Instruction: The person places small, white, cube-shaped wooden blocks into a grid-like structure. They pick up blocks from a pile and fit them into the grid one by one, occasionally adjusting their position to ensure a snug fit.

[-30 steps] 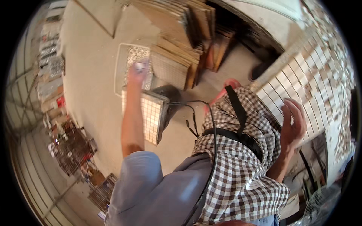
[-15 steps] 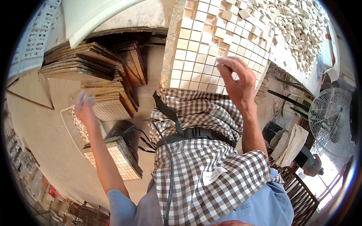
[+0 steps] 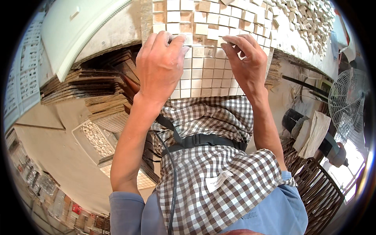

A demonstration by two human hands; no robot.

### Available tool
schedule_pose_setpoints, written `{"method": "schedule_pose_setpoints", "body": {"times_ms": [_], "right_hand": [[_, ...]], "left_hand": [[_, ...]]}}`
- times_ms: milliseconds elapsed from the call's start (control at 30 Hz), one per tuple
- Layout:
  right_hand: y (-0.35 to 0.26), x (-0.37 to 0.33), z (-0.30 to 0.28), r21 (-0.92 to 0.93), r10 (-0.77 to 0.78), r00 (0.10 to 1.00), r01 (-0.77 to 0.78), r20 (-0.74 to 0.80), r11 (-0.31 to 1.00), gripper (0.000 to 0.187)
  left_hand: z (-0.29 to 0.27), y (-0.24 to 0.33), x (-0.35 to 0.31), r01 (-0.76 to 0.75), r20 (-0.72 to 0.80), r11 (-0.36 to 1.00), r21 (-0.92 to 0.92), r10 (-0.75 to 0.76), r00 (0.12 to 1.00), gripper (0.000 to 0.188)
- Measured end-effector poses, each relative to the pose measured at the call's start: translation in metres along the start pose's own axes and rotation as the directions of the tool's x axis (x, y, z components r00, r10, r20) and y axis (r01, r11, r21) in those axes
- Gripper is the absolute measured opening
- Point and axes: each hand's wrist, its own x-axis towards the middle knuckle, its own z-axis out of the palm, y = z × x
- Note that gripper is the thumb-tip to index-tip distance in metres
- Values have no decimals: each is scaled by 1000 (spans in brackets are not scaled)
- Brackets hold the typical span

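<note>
A grid of small square beige and white mosaic tiles (image 3: 203, 74) lies on the work table in front of me, partly filled in. My left hand (image 3: 160, 64) rests over the grid's left part, its fingertips pinched on a small pale tile (image 3: 181, 37). My right hand (image 3: 246, 58) hovers over the grid's right part, with thumb and forefinger closed on another small pale tile (image 3: 225, 40). The two hands are a few tile widths apart. My checked apron covers the grid's near edge.
A heap of loose tile pieces (image 3: 309, 19) lies at the table's far right. Stacked boards (image 3: 86, 88) and a tray of mosaic sheet (image 3: 96, 137) sit on the floor at left. A fan (image 3: 348, 102) and a wooden chair (image 3: 313, 188) stand at right.
My left hand has come up from the stacks on the floor at left to the tile grid. My right hand has stayed at the grid, and the view has turned toward the table.
</note>
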Motion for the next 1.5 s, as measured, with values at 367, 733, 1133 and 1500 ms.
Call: {"method": "schedule_pose_setpoints", "body": {"times_ms": [367,733,1133,1500], "right_hand": [[6,19,18,-120,-154,986,146,-64,982,11],[14,32,11,-109,-293,955,288,-38,951,6],[9,19,25,-141,-358,933,349,-45,927,16],[12,50,-2,75,-110,986,121,-128,990,12]], "left_hand": [[2,3,7,22,45,1000,9,-22,999,18],[-1,8,11,0,37,999,42,-1,999,17],[17,9,43,-41,-56,998,-57,38,998,21],[18,14,88,-11,98,998,54,6,995,26]]}}
